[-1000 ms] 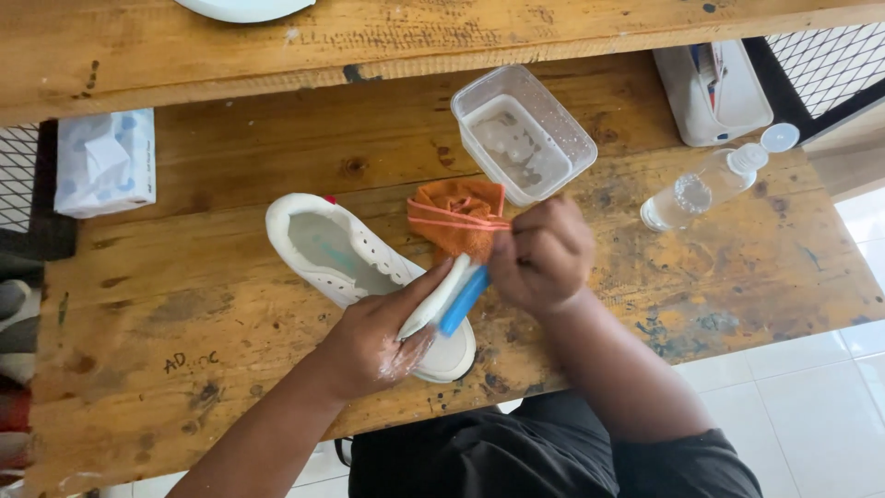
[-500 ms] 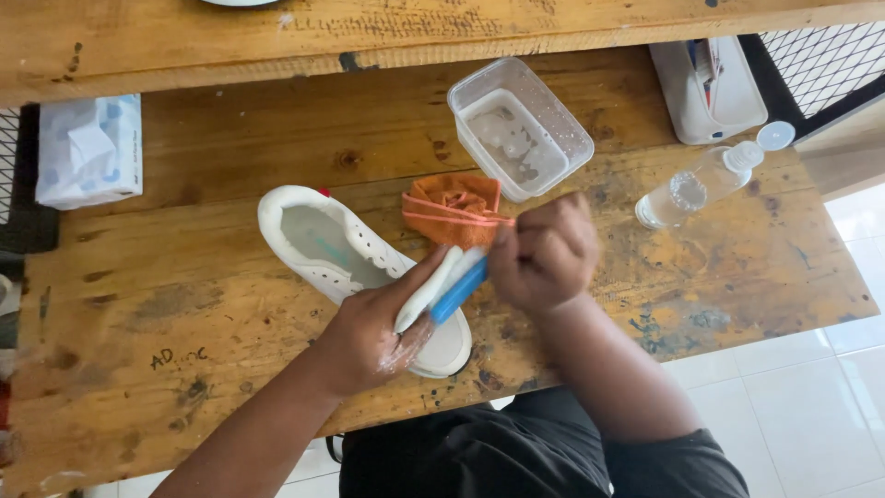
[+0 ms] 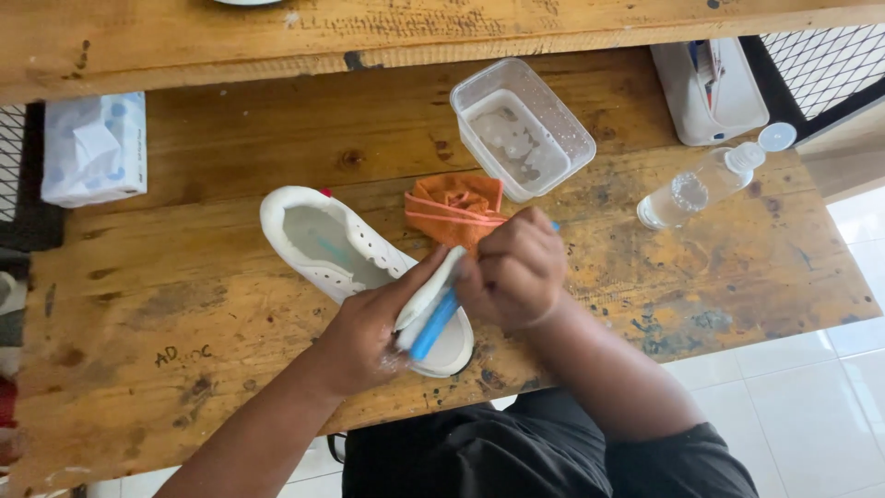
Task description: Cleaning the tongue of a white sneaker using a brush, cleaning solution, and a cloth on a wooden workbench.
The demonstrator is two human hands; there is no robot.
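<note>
- My left hand (image 3: 369,337) grips the white perforated rubber shoe (image 3: 332,249); my right hand (image 3: 512,267) clasps a blue-handled brush (image 3: 433,325).
- At 12 o'clock: crumpled orange cloth (image 3: 454,207), clear plastic water tub (image 3: 521,129) on the worn wooden desk (image 3: 184,304).

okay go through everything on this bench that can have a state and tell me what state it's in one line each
White shoe: on its side, heel held by left hand.
Blue-handled brush: gripped in right hand, against the shoe.
Clear plastic tub: lidless, holding water.
Plastic bottle: lying down, uncapped, cap beside it.
Orange cloth: crumpled.
Tissue pack: open.
</note>
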